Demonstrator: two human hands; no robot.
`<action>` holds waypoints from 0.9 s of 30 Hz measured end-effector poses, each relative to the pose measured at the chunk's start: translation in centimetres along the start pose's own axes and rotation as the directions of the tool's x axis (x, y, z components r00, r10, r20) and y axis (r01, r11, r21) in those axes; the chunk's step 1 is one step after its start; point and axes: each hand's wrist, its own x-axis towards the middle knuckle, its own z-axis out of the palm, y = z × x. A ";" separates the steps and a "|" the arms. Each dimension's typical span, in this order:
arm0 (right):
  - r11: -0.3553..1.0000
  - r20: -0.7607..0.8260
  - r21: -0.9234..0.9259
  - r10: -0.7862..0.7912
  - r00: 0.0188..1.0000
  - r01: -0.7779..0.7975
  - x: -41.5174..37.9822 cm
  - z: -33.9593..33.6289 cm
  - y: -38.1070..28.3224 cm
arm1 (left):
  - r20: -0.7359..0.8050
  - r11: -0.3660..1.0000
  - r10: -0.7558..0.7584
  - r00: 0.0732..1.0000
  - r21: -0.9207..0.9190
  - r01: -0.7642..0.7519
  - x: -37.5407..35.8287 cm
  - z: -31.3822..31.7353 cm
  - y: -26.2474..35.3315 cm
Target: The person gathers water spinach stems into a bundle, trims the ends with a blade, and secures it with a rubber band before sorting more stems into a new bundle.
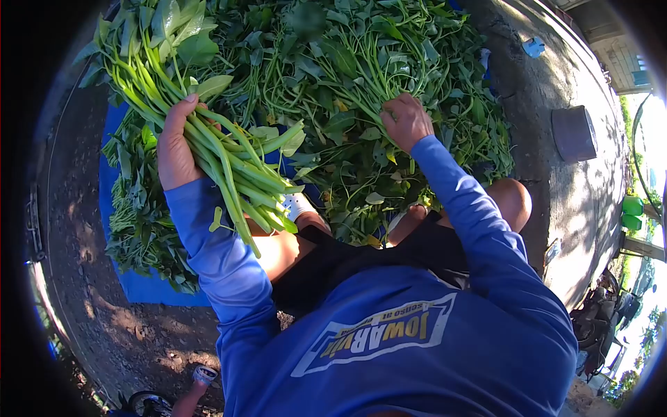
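Observation:
A thick bundle of water spinach (233, 163), with long pale green stems and leafy tops, is gripped in my left hand (182, 142). Its cut ends point down toward my lap, and the leaves spread to the upper left. My right hand (406, 123) is closed around a few stems at the near side of the big heap of water spinach (292, 76). Those stems run up into the heap, so I cannot see where they end. My fingertips on that side are partly hidden.
Under the greens lies a blue tarp (156, 288), its edge showing at the left. My knees and feet are close to the heap. A brown bucket-like container (574, 133) stands on the concrete at right. Another person's foot (203, 376) shows at lower left.

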 end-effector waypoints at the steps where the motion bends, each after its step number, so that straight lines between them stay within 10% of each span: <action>1: 1.000 0.020 -0.023 -0.020 1.000 0.020 0.2 0.9 -0.9 | 0.003 1.000 -0.002 1.000 0.005 0.002 0.0 0.1 -0.2; 7: 0.986 0.194 -0.145 0.110 0.975 -0.082 2.3 3.0 -1.8 | 0.037 0.997 -0.060 0.998 0.045 0.058 -0.3 1.3 -1.3; 16: 0.870 0.052 0.368 0.333 0.942 -0.328 4.9 -14.0 -2.0 | 0.070 0.996 -0.043 0.997 0.086 0.037 0.1 0.5 -1.8; 27: 0.324 0.263 0.850 0.419 0.869 -0.414 -1.5 -20.2 1.6 | 0.143 0.991 -0.072 0.987 0.120 0.055 0.1 1.8 -4.1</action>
